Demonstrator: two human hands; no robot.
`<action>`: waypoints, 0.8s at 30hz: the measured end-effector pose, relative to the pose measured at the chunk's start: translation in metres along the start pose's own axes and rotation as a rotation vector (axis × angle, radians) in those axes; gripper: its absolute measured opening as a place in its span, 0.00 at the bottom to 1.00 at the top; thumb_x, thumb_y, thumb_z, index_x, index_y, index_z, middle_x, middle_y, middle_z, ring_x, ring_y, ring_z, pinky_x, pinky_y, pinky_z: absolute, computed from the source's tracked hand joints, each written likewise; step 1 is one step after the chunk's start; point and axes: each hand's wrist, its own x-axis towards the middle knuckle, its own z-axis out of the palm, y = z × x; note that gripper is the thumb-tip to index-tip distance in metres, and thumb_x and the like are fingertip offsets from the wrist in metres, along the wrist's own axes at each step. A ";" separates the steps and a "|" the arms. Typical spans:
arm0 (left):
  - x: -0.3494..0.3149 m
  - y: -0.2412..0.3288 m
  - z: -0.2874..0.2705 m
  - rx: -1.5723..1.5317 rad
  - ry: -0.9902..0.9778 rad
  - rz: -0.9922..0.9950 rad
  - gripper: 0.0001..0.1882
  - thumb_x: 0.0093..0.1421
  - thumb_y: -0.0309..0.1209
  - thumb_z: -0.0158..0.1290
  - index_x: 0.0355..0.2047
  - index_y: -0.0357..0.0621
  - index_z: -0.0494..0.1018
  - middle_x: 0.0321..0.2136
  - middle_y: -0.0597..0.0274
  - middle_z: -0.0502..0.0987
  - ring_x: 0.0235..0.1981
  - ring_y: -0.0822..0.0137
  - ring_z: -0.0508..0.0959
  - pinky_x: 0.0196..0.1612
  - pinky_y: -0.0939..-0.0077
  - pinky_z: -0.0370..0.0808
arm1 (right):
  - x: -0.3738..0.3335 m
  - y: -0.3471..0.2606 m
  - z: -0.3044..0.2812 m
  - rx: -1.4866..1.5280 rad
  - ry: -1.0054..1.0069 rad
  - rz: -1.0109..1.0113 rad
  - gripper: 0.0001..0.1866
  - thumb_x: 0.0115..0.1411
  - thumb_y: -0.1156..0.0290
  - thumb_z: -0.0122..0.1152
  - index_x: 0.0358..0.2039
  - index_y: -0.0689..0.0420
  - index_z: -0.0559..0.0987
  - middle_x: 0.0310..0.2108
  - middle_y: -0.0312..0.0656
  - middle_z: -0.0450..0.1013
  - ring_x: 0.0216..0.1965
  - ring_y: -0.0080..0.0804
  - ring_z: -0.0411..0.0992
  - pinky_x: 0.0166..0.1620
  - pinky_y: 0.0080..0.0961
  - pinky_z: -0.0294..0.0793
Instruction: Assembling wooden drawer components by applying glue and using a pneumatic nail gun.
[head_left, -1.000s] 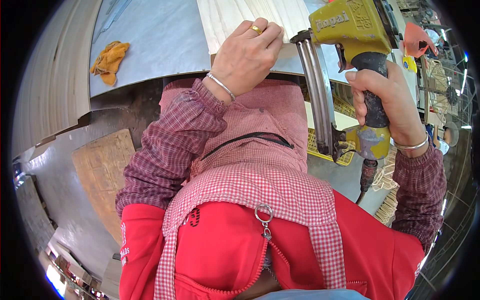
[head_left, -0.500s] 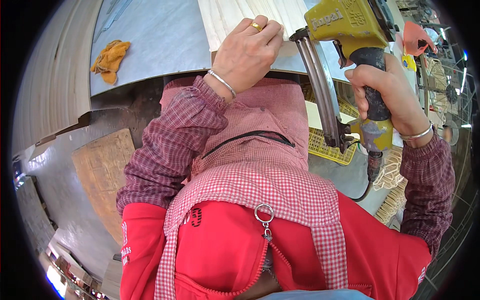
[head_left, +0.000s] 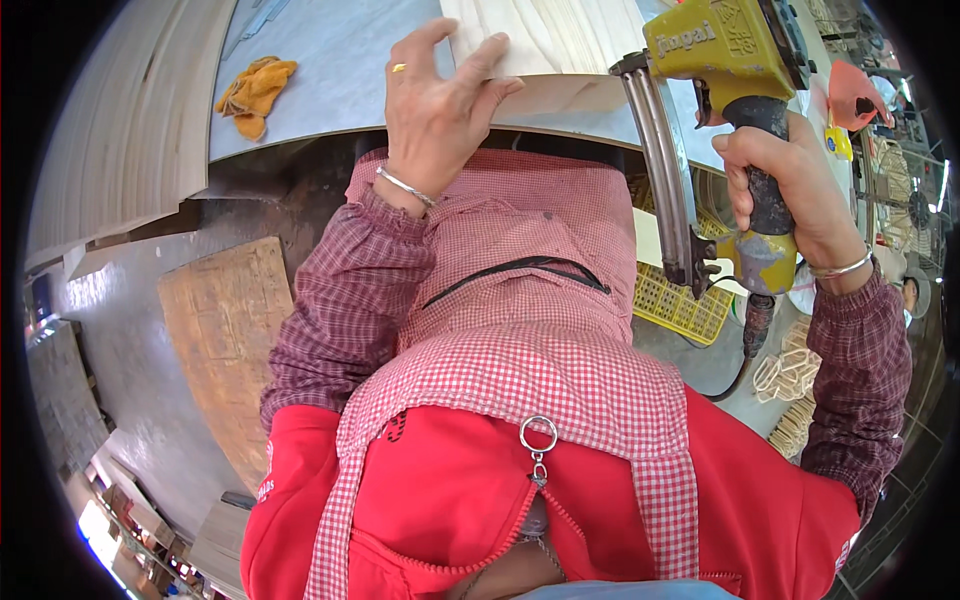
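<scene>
My right hand (head_left: 790, 180) grips the black handle of a yellow pneumatic nail gun (head_left: 712, 50). Its long metal magazine slants down beside the handle, and a hose leaves the handle's lower end. The nose is close to the right part of a pale wooden board (head_left: 560, 38) at the bench's near edge; whether they touch I cannot tell. My left hand (head_left: 440, 110), fingers spread, is at the board's left near corner. Its fingertips lie over or just above the board's left edge, and nothing is in the palm.
An orange cloth (head_left: 258, 92) lies on the blue-grey bench top (head_left: 330, 90). Stacked wooden boards (head_left: 130, 110) stand at the left. Below the bench on the right is a yellow plastic crate (head_left: 683, 305). A brown panel (head_left: 225, 340) rests on the floor at the left.
My left hand has slid left off the board's top toward its corner, and its fingers have spread. The nail gun stays in my right hand; the whole view has shifted slightly.
</scene>
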 end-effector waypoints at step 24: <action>-0.023 0.010 0.033 -0.521 0.114 -0.345 0.13 0.50 0.22 0.61 0.38 0.44 0.78 0.24 0.67 0.67 0.21 0.75 0.66 0.24 0.86 0.68 | -0.003 -0.012 0.009 0.032 0.040 -0.002 0.08 0.51 0.71 0.56 0.21 0.60 0.70 0.13 0.35 0.66 0.10 0.19 0.61 0.16 0.14 0.64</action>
